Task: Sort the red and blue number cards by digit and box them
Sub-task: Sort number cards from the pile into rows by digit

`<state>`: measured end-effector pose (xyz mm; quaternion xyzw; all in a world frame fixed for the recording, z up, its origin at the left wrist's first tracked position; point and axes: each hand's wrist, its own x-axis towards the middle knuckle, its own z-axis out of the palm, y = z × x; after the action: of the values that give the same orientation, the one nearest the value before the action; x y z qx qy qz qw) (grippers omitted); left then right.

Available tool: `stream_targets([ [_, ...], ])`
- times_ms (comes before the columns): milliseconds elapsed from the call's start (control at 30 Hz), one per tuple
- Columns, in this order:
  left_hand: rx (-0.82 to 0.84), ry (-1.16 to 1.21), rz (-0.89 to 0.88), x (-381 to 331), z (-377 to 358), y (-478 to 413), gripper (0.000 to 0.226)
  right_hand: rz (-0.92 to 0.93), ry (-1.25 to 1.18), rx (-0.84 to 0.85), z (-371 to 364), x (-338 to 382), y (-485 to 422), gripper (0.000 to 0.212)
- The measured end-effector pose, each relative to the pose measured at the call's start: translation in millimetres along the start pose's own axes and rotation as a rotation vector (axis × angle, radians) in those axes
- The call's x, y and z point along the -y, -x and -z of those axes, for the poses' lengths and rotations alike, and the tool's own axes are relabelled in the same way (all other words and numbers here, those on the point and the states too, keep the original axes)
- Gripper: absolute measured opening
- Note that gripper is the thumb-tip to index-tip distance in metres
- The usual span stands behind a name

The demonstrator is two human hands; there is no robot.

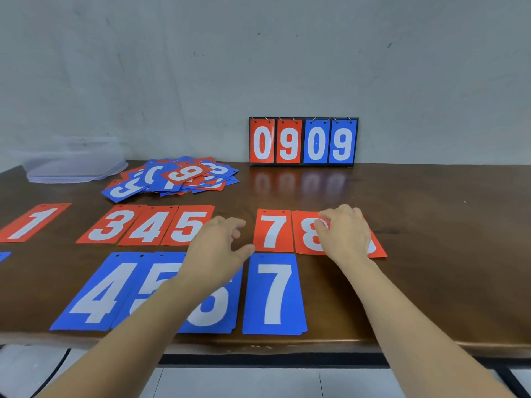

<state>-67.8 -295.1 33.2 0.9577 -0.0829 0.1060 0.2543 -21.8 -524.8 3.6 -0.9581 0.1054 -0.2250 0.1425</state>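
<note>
Right hand [344, 235] lies knuckles-up on the red 8 card [308, 235], fingers bent with their tips down on it. Whether it pinches the card or only presses it I cannot tell from where I stand. At its 3 o'clock another red card [378, 252] pokes out from under the palm, its digit mostly covered. Left hand [217, 245] is held with fingers loosely spread, gripping nothing, over the gap between the red 5 card [186, 225] and the red 7 card [273, 231]. Its thumb reaches toward 3 o'clock, near the top corner of the blue 7 card [274, 294].

The red row runs from 9 to 3 o'clock across the table [445, 268]. The red 1 card [31, 222] lies alone, then the red 3 card [112, 225], the red 4 card [149, 226] and the 5 lie edge over edge. After the gap, the 7 and 8 lie just beside each other.

At 6 o'clock from that row, nearer the table's front edge, is the blue row. The blue 4 card [97, 291], blue 5 card [156, 271] and blue 6 card [214, 308] overlap, with the left forearm crossing the last two. The blue 7 lies slightly apart. A sliver of one more blue card [4, 255] shows at far 9 o'clock.

At 11 o'clock sits a loose pile [172, 178] of mixed red and blue cards, with a clear plastic container [74, 168] at its 9 o'clock. At 12 o'clock, against the wall [258, 53], a flip scoreboard [303, 142] reads 0 9 0 9.
</note>
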Motion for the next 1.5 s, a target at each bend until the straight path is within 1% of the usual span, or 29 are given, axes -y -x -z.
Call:
stream_targets([
  [100,-0.018,0.011,-0.005,15,11,-20,0.049,0.048,-0.060,-0.011,3,21,-9,0.032],
  [200,-0.018,-0.039,-0.003,41,21,-48,0.051,0.098,-0.104,0.008,-4,50,-21,0.032],
  [433,0.025,-0.250,-0.062,107,38,-115,0.055,0.183,-0.026,0.121,-40,132,-47,0.041],
  [633,0.087,-0.288,-0.089,165,46,-168,0.058,0.221,0.032,0.249,-77,200,-73,0.042],
  [800,0.135,-0.310,-0.100,213,52,-207,0.064,0.227,0.073,0.350,-117,235,-103,0.040],
  [900,0.195,-0.341,-0.102,235,49,-228,0.071,0.205,0.112,0.407,-142,246,-126,0.052],
  [1000,0.248,-0.340,-0.133,244,40,-239,0.073,0.187,0.139,0.477,-161,255,-147,0.065],
  [1133,0.312,-0.378,-0.132,248,25,-246,0.073,0.206,0.176,0.569,-176,254,-159,0.070],
  [1267,0.322,-0.410,-0.140,253,19,-247,0.073,0.220,0.221,0.538,-161,239,-137,0.068],
  [1333,0.322,-0.419,-0.153,252,21,-244,0.070,0.204,0.195,0.513,-147,229,-122,0.060],
  [1367,0.307,-0.427,-0.166,250,24,-242,0.066,0.177,0.162,0.476,-140,222,-115,0.052],
  [1433,0.194,-0.438,-0.201,244,32,-239,0.051,0.121,0.104,0.351,-128,207,-107,0.036],
  [1500,0.035,-0.411,-0.175,239,41,-241,0.037,0.028,0.048,0.255,-121,193,-110,0.027],
])
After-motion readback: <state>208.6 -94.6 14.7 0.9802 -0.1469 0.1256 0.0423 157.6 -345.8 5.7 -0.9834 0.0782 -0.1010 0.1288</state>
